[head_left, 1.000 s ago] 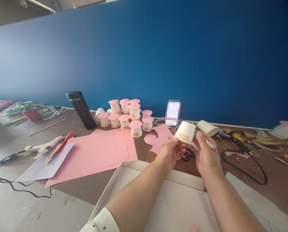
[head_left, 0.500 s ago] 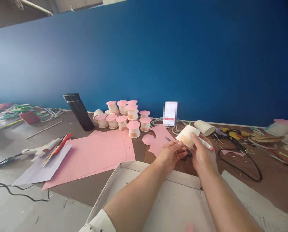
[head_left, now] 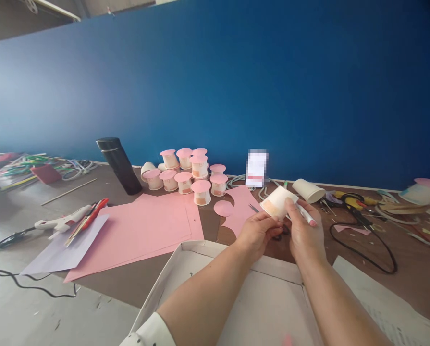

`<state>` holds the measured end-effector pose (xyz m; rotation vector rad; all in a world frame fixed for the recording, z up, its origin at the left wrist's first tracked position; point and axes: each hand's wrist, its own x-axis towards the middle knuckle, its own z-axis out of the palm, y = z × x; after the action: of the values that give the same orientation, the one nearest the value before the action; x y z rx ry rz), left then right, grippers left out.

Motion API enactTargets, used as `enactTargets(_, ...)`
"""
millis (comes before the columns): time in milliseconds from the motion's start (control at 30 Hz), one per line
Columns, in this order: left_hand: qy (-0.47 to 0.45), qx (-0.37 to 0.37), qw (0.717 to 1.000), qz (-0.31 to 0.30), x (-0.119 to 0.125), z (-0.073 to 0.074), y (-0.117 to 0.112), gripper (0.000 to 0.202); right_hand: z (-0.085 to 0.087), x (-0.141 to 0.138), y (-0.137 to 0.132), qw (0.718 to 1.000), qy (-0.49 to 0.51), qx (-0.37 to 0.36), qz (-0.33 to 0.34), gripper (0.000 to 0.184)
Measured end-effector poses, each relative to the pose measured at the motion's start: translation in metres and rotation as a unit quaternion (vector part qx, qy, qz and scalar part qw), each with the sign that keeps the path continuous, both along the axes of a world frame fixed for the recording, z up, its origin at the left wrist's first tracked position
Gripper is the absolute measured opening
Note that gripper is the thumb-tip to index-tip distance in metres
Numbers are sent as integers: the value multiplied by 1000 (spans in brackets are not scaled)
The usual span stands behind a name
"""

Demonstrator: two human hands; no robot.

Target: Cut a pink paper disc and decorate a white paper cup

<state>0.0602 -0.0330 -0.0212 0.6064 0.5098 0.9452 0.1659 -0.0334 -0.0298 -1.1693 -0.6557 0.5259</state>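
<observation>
Above the far edge of the open white box (head_left: 236, 269), both hands hold a small white paper cup (head_left: 276, 202) tilted on its side, clear of the desk (head_left: 157, 283). Left hand (head_left: 258, 230): grip closed on the cup's lower wall near the orange patch. Right hand (head_left: 304, 230): thumb pressed on the cup's wall, fingers also closed round a white marker with a pink cap (head_left: 306, 215). Judged by its thin wall, the cup is light and easily crushed; hold it lightly near the stiffer rim or base. Scissors (head_left: 277, 233), partly hidden below the hands, appear to lie on the desk. Finished cups with pink lids (head_left: 193, 173) stand well apart beside pink paper sheets (head_left: 146, 230).
</observation>
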Motion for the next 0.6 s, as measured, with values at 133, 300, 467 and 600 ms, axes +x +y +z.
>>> enactTargets(133, -50, -68, 995, 49, -4, 1, 6, 2, 6, 3, -5, 993, -44, 8, -109, 56)
enactTargets(300, -89, -111, 987, 75, -8, 5, 10, 6, 22, -11, -21, 988, -144, 5, -52, 42)
enactTargets(467, -96, -111, 985, 91, -9, 7, 11, 6, 25, -20, -31, 947, -315, 1, -66, 39)
enactTargets(600, -94, -113, 985, 95, -8, 6, 13, 8, 22, -20, -31, 924, -376, 18, -61, 32)
